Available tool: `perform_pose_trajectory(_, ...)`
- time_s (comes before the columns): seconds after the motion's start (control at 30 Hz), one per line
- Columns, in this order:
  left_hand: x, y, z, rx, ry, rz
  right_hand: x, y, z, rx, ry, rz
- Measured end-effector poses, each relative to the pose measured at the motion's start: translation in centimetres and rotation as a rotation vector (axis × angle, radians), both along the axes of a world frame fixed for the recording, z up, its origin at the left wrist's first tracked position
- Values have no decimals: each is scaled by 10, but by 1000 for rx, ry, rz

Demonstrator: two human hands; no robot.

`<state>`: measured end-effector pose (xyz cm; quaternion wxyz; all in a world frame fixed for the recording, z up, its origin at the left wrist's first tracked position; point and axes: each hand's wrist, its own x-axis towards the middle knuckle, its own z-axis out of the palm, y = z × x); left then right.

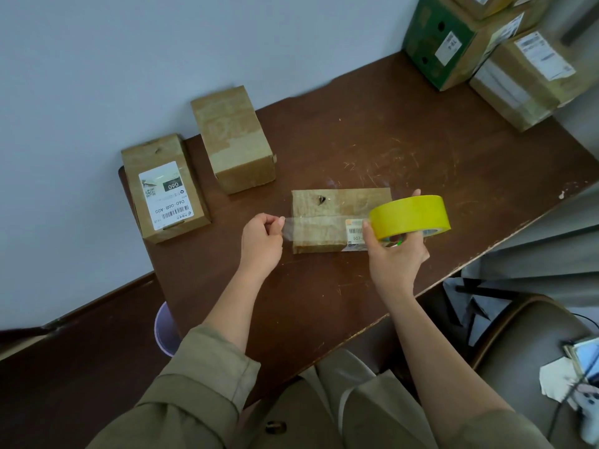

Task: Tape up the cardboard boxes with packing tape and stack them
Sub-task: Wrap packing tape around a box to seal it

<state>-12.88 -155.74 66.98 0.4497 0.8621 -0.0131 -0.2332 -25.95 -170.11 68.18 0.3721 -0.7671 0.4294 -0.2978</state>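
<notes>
On a brown desk (405,150), the left hand (262,243) pinches the loose tape end (291,225), clear tape stretching over a flat box (324,218) to the yellow roll (410,217) clasped by the right hand (397,254); next, probably, pressing it down.

The yellow tape roll (410,217) and right hand (393,254) hide the flat box's (324,218) right end and most of its label (356,230). Stacked boxes (505,53) run off the top-right edge. Label print is too small to read.
</notes>
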Motion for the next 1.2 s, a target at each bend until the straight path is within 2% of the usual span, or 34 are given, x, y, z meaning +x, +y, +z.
perform_pose_trajectory(0.23, -4, -6, -7, 1, 1, 24, 1, -6, -6, -23, -4, -8)
perform_pose_trajectory(0.57, -24, -4, -3, -60, 26, 126, 1, -15, -12, 72, -33, 13)
perform_pose_trajectory(0.7, -30, -3, -10, -88, 81, 159, -1, -16, -10, 44, -17, 44)
perform_pose_trajectory(0.83, -32, -7, -12, -115, 117, 195, -2, -16, -14, 124, -29, 24)
perform_pose_trajectory(1.03, -35, -9, -14, -125, 112, 212, 0, -15, -10, 16, -44, 48)
perform_pose_trajectory(1.2, -40, -8, -17, -113, 72, 239, 0, -15, -9, 12, -59, 75)
